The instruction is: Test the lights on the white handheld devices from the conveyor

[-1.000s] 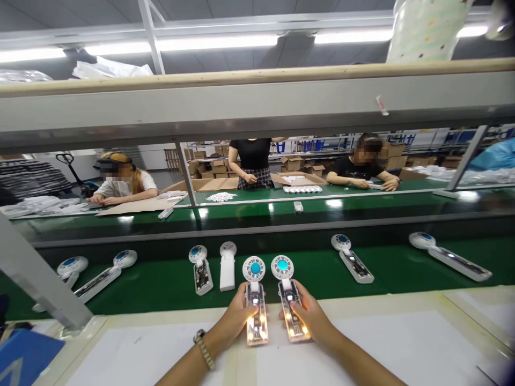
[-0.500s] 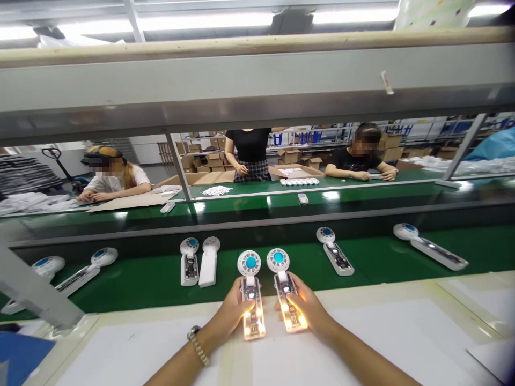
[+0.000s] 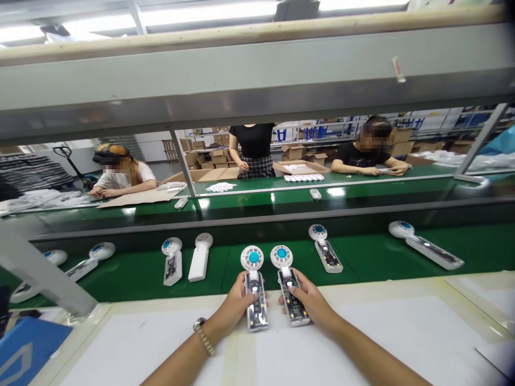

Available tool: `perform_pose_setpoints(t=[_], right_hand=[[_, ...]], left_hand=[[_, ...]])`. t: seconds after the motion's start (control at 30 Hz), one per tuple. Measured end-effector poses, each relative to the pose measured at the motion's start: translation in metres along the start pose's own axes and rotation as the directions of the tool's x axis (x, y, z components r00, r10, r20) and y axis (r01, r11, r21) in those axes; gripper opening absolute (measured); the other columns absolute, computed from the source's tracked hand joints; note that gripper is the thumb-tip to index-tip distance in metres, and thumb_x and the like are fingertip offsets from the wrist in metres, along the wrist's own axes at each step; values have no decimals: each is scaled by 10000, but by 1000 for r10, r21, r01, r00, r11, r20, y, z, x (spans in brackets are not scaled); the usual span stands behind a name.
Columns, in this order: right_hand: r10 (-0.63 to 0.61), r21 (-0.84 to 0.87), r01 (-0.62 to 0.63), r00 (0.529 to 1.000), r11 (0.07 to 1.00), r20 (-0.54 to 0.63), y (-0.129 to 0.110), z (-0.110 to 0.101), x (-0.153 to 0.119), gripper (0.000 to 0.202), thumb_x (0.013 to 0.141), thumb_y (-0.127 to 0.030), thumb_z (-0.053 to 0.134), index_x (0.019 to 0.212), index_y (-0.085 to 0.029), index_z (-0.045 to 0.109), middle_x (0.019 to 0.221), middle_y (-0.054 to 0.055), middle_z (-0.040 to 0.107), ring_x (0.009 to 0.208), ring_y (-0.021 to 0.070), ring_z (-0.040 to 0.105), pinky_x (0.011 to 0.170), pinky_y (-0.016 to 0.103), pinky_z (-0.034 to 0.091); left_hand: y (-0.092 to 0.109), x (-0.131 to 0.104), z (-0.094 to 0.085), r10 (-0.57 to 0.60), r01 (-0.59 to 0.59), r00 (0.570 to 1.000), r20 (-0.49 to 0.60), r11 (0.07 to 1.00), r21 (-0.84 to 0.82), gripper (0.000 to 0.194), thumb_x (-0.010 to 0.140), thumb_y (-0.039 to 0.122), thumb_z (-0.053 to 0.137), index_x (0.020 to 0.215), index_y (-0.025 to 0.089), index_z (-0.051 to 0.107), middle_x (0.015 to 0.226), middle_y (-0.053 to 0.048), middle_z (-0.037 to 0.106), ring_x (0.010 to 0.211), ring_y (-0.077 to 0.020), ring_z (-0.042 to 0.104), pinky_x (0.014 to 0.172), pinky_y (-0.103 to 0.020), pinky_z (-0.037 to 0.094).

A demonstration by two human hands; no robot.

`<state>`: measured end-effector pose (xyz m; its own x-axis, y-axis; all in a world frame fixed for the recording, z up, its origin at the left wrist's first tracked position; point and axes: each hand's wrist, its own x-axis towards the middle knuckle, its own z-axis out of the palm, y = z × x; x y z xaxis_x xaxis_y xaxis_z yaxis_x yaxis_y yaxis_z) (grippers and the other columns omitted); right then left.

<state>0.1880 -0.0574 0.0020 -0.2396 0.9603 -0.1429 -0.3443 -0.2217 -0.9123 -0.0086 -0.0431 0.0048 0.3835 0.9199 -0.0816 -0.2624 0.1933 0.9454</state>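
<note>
My left hand (image 3: 235, 303) is closed around a handheld fan (image 3: 258, 317), its thumb on the clear body near a white lit spot. My right hand (image 3: 316, 306) grips a second handheld fan (image 3: 295, 312) beside it in the same manner. Both fans have round white heads with blue centres and clear cases showing circuit boards. Their heads point away from me, side by side and apart, above the near edge of the green belt (image 3: 241, 291). The fingers beneath each fan are partly hidden.
More fans lie on the belt: a white one face down (image 3: 199, 262), one at its left (image 3: 172, 268), two at right (image 3: 330, 257), several at far left. A metal post (image 3: 52, 273) rises at left, near a blue box (image 3: 34, 351). Co-workers sit and stand beyond.
The yellow lights in both held fans have gone out; the white spots near the thumbs still glow. The fans on the belt have shifted left relative to my hands. Both hands keep their grip.
</note>
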Motion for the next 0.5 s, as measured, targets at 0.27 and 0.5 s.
perform_pose_setpoints(t=[0.27,0.5], right_hand=[[-4,21,4,999,1000,36,2,-3,-1,724,624,-371,656,1218,-207,276,847,28,612,610,186,618,588,335,494],[-11,46,7,997,999,78,1,-4,-3,722,620,-300,658,1212,-208,256,927,45,596,580,172,618,601,340,486]], left_hand=[[2,-3,-1,-35,34,999,23,999,42,428,715,187,627,1071,201,392,990,-69,552,896,-212,566,779,-381,458],[3,-3,1,-43,42,999,14,999,27,478,680,170,647,1075,192,379,1015,-88,543,890,-218,567,766,-383,456]])
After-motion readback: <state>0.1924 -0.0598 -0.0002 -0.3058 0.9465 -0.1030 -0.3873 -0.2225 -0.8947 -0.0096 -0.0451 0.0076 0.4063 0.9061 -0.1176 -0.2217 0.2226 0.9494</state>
